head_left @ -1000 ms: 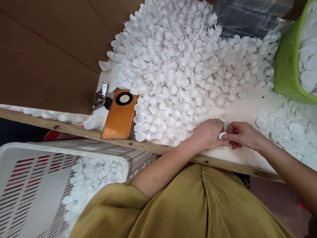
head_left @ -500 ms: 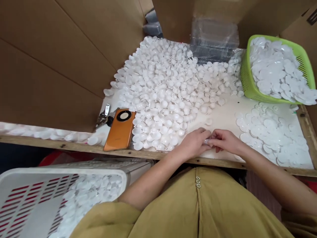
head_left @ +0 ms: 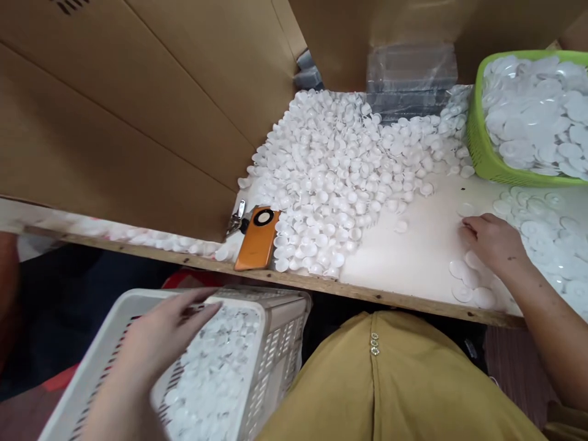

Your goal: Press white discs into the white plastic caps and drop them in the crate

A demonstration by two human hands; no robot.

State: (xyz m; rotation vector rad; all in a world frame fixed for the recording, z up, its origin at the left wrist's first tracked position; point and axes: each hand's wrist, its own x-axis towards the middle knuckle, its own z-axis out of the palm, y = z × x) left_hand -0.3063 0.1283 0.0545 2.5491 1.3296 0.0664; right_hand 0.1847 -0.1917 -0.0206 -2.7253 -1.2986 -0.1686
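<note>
My left hand (head_left: 165, 334) hangs over the white slatted basket (head_left: 271, 343) at lower left, fingers spread and blurred, nothing seen in it. The basket holds several white plastic pieces (head_left: 206, 380). My right hand (head_left: 491, 242) rests palm down on the table among flat white plastic discs (head_left: 463, 269) at the right; whether its fingers pinch a disc is hidden. A large heap of small white plastic cups (head_left: 344, 177) covers the middle of the table.
An orange phone (head_left: 258, 240) and keys (head_left: 236, 217) lie near the table's front edge (head_left: 321, 283). A green basket (head_left: 482, 153) full of white discs stands at the back right. Cardboard walls (head_left: 138, 122) enclose the left and back; clear packaging (head_left: 408, 76) sits behind the heap.
My left hand left the table and swung down-left over the white basket. My right hand moved right onto the loose discs. The small white piece held between both hands is gone from view.
</note>
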